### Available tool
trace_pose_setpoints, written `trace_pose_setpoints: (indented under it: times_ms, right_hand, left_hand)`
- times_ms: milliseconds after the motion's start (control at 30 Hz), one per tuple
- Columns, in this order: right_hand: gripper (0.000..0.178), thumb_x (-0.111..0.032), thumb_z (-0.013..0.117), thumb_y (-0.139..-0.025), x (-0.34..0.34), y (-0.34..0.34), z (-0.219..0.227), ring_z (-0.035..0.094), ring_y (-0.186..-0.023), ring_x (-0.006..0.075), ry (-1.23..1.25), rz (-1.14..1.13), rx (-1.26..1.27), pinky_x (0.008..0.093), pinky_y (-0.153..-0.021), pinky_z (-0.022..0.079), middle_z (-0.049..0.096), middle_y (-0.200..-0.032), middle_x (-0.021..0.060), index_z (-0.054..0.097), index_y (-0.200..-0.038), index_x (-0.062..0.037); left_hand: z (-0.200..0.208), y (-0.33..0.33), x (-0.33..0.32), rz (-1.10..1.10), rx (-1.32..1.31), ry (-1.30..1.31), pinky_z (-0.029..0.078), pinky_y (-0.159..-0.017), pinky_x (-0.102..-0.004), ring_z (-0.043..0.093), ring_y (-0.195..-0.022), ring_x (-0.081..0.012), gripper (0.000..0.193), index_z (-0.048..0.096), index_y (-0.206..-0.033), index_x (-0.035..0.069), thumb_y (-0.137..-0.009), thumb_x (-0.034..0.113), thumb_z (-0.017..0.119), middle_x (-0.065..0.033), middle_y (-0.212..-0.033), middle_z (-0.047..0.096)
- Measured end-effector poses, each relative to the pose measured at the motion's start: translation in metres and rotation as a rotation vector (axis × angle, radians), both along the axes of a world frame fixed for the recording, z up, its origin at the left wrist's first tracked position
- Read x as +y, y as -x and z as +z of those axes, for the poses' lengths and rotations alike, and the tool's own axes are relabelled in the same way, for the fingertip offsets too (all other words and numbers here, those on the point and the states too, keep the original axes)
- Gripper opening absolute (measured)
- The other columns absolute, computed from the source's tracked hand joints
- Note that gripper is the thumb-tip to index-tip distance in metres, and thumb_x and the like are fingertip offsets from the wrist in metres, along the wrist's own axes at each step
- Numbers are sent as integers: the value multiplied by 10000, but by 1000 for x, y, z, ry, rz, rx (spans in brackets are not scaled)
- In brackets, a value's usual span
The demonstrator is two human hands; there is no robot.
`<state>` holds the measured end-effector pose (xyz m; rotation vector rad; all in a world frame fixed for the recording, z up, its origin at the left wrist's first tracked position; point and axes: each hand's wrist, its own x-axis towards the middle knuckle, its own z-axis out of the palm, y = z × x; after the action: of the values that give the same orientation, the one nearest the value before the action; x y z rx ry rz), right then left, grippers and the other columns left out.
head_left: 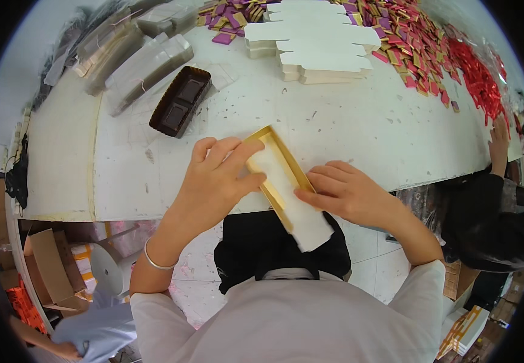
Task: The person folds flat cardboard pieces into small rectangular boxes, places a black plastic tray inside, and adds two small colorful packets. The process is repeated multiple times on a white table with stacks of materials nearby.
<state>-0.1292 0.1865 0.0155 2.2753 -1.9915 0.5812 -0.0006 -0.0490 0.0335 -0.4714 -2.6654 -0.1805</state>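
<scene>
A narrow cardboard box, gold inside its walls and white on its base, is held at a slant over the table's near edge. Its far end is folded up, while the white end nearest me lies flat and open. My left hand grips the left wall between thumb and fingers. On the right wall, my right hand is closed with its thumb inside the box. Beyond my left hand rests a dark brown plastic tray with two square compartments. A stack of flat white box blanks lies farther back.
Bundles of clear plastic sleeves lie at the back left. Pink, purple and gold wrapped pieces are heaped at the back, with red ribbons on the right. A co-worker's hand reaches in there. An open carton stands below left.
</scene>
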Motion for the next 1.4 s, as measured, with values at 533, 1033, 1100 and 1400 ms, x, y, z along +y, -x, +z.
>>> trace_pose_setpoints:
  times_ms: [533, 1033, 1100, 1400]
  right_hand:
    - [199, -57, 716, -701, -36, -6, -7, 517, -733, 205, 4, -61, -355, 341, -741, 367, 494, -757, 30, 560, -820, -87]
    - [603, 5, 648, -713, -8, -24, 11, 582, -993, 278, -53, -151, -133, 395, -871, 425, 560, -1177, 160, 493, -1295, -25]
    - [657, 12, 651, -686, -2, -34, -5, 573, -1039, 290, 28, -151, -140, 401, -892, 437, 518, -1275, 185, 481, -1320, -6]
    - [243, 57, 662, -704, -24, -28, -30, 599, -782, 255, 299, -32, -344, 341, -647, 492, 559, -1112, 179, 617, -942, 62]
  left_hand:
    - [-27, -18, 19, -79, -192, -500, 424, -645, -324, 516, -745, -216, 182, 594, -795, 76, -689, 54, 741, -40, -882, 602]
    - [-38, -24, 42, 111, -138, -719, 381, -541, -321, 478, -605, -204, 106, 642, -773, 101, -703, 60, 710, -21, -691, 498]
    - [-36, -21, 43, 102, -164, -718, 378, -529, -315, 478, -589, -203, 118, 642, -766, 84, -687, 51, 722, -23, -676, 504]
    - [-25, -22, 28, 25, -326, -938, 418, -548, -262, 529, -636, -144, 200, 604, -974, 56, -812, 152, 670, -43, -803, 593]
